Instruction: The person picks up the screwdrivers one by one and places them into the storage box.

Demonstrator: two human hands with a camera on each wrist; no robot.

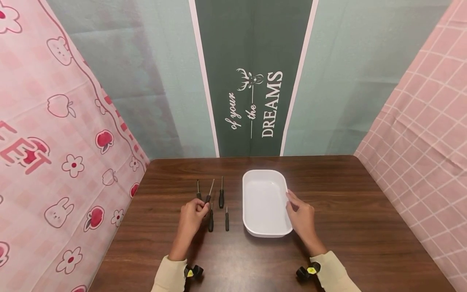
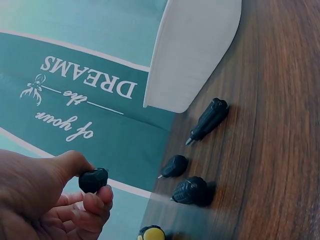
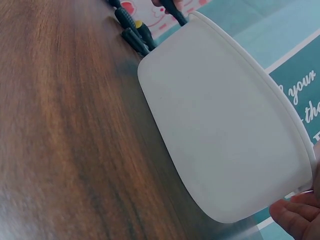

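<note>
A screwdriver with a black handle is pinched between the thumb and fingers of my left hand, its shaft angled up and away. In the left wrist view, the end of its handle shows between thumb and fingertip. Several more black-handled screwdrivers lie around this hand, among them a long one, a short one and one close by the fingers. My right hand grips the right side of a white rectangular tray at its rim. The tray's inside holds nothing.
The brown wooden table extends beyond both hands. A green printed cloth hangs behind its far edge, with pink cloths at the left and right. In the left wrist view, one screwdriver's handle has a yellow end.
</note>
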